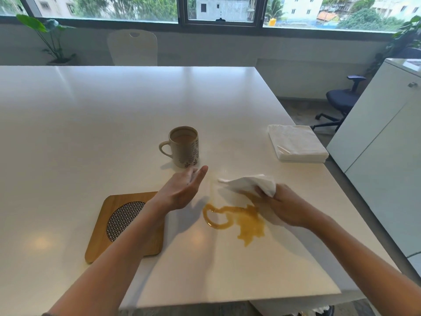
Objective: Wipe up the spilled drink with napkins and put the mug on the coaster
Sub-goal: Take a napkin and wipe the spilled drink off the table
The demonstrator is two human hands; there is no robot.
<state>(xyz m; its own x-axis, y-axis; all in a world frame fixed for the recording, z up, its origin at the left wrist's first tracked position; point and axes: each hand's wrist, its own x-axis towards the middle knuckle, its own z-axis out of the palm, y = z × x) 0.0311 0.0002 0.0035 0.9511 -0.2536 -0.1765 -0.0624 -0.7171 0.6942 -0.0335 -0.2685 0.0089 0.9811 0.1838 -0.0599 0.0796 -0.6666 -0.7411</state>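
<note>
A brown spill (241, 221) lies on the white table (114, 110), near its front right part. My right hand (284, 206) grips a white napkin (250, 184) just above the spill's far edge. My left hand (182, 190) hovers open, fingers together, between the spill and the mug. The beige mug (184, 147) with a leaf pattern stands upright behind my left hand, its handle to the left, with drink inside. A square wooden coaster (127, 224) with a woven round centre lies to the left, partly under my left forearm.
A stack of white napkins (296, 142) sits by the table's right edge. Beyond that edge stand a white cabinet (376, 144) and a dark office chair (339, 101). A white chair (132, 46) stands behind the table's far side.
</note>
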